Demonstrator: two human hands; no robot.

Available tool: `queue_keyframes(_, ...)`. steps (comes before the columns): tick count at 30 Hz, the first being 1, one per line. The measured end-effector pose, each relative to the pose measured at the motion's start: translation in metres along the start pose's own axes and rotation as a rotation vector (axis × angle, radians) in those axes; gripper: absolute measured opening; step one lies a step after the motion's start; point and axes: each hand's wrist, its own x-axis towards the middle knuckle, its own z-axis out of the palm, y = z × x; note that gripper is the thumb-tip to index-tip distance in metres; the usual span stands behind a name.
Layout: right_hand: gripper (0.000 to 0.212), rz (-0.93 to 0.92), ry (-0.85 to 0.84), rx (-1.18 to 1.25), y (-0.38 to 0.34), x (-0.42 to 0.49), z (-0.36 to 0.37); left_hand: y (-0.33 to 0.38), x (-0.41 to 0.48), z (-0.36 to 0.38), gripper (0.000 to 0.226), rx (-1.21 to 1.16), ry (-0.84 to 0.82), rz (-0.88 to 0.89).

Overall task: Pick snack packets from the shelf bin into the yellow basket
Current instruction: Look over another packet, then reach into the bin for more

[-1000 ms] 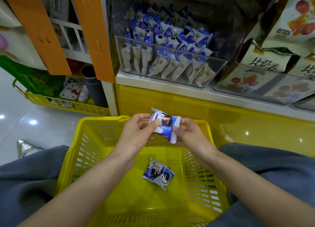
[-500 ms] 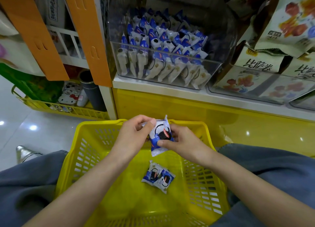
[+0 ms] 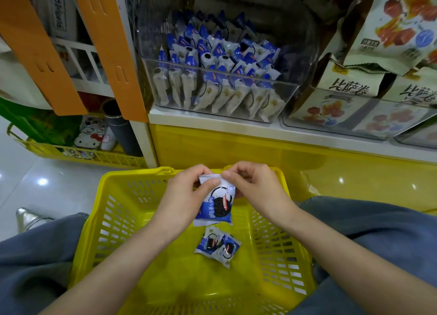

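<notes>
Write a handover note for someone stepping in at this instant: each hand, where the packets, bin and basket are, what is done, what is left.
Left hand: pinches the upper left of one packet, held upright above the basket.
Right hand: pinches that packet's top edge.
Basket: below the shelf; two packets lie on its floor.
Bin: on the shelf, holding many more packets.
Done: two packets in the basket, a third out of the bin and in hand.
Left: drop the held packet in, then probably pick more from the bin.
</notes>
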Motion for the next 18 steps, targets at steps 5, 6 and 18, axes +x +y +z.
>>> queue_keyframes(5, 0.009, -0.12, -0.013, -0.18, -0.003, -0.003, -0.002, 0.0, 0.0, 0.001, 0.022, -0.088, 0.01, -0.044)
queue_keyframes(6, 0.009, -0.158, -0.006, -0.24, -0.004, -0.004, -0.003, 0.0, 0.0, 0.0, 0.022, -0.107, -0.002, -0.057)
queue_keyframes(18, 0.004, -0.275, 0.315, -0.242, -0.009, -0.004, -0.011, -0.003, 0.006, 0.002, 0.031, -0.071, 0.1, -0.154)
